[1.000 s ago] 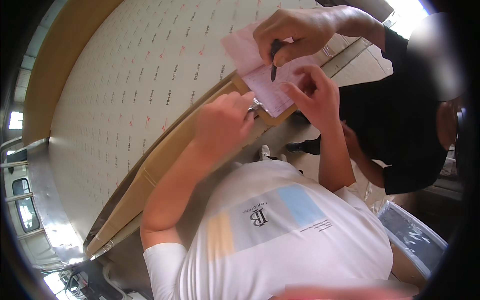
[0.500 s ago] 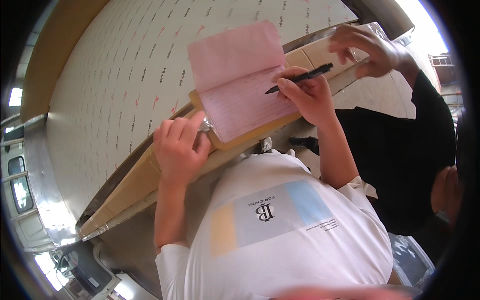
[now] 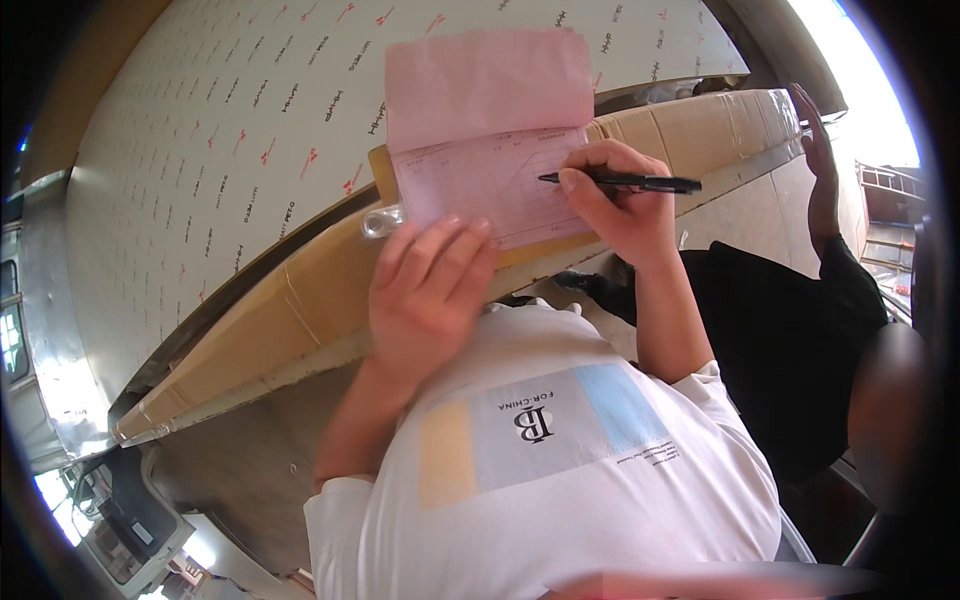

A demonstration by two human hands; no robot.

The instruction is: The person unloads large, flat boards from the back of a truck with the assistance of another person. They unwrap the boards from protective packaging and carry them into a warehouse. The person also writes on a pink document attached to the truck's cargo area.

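Observation:
A pink form pad (image 3: 470, 185) lies on a yellow clipboard (image 3: 555, 250), with its pink upper sheet (image 3: 490, 85) folded back to the far side. A shiny clip (image 3: 382, 221) shows at the board's left edge. My left hand (image 3: 430, 285) rests with fingers stretched over the pad's lower left corner. Held between the thumb and fingers of my right hand (image 3: 635, 215) is a black pen (image 3: 660, 184). Its tip points left over the form's right half; whether it touches the paper I cannot tell.
Beneath the clipboard runs a cardboard-wrapped edge (image 3: 270, 310), bordering a large white panel (image 3: 260, 110) with printed marks. At the right stands a person in black (image 3: 780, 340), whose raised hand (image 3: 822, 160) is by the cardboard's far end. A vehicle (image 3: 120, 535) shows at lower left.
My left hand has moved from the clip onto the pad's lower left corner. The pen has swung flatter in my right hand. The other person's hand has moved right, away from the pad.

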